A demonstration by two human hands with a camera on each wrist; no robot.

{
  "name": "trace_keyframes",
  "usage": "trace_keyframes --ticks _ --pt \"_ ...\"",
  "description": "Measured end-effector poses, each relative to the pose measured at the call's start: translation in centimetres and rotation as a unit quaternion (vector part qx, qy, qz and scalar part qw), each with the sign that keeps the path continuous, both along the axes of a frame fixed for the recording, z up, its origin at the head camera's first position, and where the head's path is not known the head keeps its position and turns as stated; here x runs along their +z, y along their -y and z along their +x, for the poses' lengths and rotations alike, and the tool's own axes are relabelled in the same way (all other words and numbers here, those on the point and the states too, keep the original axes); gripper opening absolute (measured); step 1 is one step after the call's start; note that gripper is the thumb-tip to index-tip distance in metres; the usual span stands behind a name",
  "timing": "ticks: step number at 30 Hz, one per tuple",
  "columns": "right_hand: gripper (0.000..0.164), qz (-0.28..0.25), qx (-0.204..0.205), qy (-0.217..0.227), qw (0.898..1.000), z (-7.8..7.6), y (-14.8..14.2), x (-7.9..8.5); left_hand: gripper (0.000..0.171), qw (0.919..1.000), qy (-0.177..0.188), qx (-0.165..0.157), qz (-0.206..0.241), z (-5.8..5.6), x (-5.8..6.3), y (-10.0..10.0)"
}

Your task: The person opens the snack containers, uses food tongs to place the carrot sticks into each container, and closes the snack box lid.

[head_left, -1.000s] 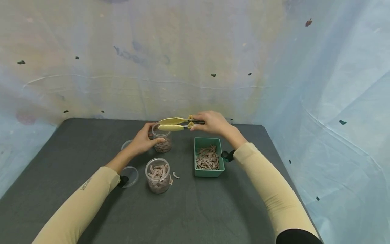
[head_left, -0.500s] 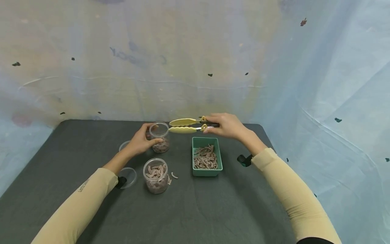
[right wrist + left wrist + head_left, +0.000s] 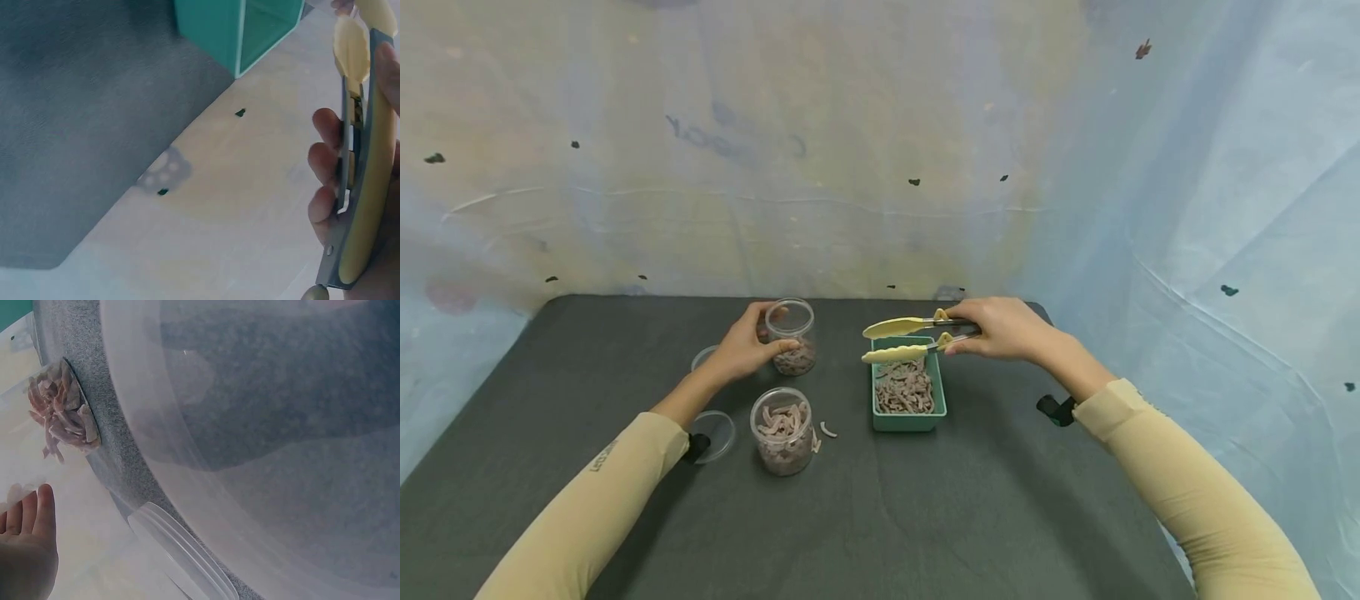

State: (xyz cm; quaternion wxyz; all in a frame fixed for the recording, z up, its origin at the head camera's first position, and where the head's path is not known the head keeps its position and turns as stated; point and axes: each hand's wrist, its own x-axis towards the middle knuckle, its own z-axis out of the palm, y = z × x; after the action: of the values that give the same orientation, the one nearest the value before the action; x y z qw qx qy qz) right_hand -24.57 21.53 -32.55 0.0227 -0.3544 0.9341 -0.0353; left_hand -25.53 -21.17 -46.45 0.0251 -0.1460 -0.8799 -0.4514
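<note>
My left hand [image 3: 747,344] grips the far clear jar [image 3: 795,358], thumb in front and fingers behind; pale brown strips fill its lower part. Yellow-tipped tongs [image 3: 897,327] are held in my right hand [image 3: 1003,327], over the back of a green tray [image 3: 906,422]. The tong heads stand apart, with nothing visible between them. More brown strips [image 3: 906,390] lie heaped in the tray. In the right wrist view, fingers wrap the handles of the tongs [image 3: 365,175]. A second clear jar [image 3: 784,457], nearer to me, is filled with strips almost to its rim.
A clear lid [image 3: 718,435] lies left of the near jar; another lid [image 3: 700,357] is partly hidden behind the left wrist. Loose strips, one of them a curved strip [image 3: 828,430], lie beside the near jar. The dark table [image 3: 880,533] ends at a plastic sheet [image 3: 850,167].
My right hand has carried the tongs rightward and slightly toward me, from above the far jar to above the green tray. The left hand stays on the far jar.
</note>
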Motion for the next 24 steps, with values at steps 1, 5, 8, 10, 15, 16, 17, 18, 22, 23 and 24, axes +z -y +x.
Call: trace_keyframes --ticks 1,5,8,10,15,16,17,18,22,23,24 --pt "0.067 0.008 -0.004 0.004 1.0 0.1 -0.3 0.0 0.082 1.0 0.0 -0.001 0.0 0.0 0.0 0.0" --pt "0.071 0.046 -0.008 0.014 0.999 0.4 -1.1 0.1 0.082 1.0 0.005 -0.001 0.0 0.1 0.2 0.0" --pt "0.072 0.065 -0.004 0.018 0.998 0.6 -1.5 0.2 0.082 1.0 0.006 0.002 0.0 0.1 0.2 0.0" --pt "0.072 0.073 -0.003 0.02 0.997 0.7 -1.7 0.2 0.081 1.0 0.005 0.004 0.001 0.1 0.2 0.0" --pt "0.071 0.097 0.013 0.017 0.995 1.0 -1.8 0.5 0.082 0.9999 0.01 0.005 0.003 0.0 0.2 -0.1" --pt "0.07 0.106 0.018 0.015 0.994 1.1 -1.8 0.5 0.082 0.9999 0.012 0.005 0.004 0.0 0.1 -0.1" --pt "0.07 0.114 0.023 0.014 0.993 1.2 -1.6 0.6 0.082 0.9999 0.013 0.005 0.004 0.1 0.1 -0.1" --pt "0.07 0.125 0.026 0.012 0.992 1.2 -1.5 0.6 0.083 0.9999 0.014 0.006 0.004 0.1 0.1 -0.1" --pt "0.069 0.159 0.03 0.002 0.987 1.5 -0.7 0.8 0.083 0.9999 0.013 0.006 0.004 0.1 0.2 -0.2" --pt "0.069 0.165 0.031 -0.003 0.986 1.5 -0.5 0.8 0.083 0.9999 0.012 0.007 0.004 0.1 0.2 -0.2" --pt "0.069 0.173 0.031 -0.007 0.984 1.6 -0.3 0.8 0.083 0.9999 0.01 0.006 0.005 0.1 0.2 -0.2"
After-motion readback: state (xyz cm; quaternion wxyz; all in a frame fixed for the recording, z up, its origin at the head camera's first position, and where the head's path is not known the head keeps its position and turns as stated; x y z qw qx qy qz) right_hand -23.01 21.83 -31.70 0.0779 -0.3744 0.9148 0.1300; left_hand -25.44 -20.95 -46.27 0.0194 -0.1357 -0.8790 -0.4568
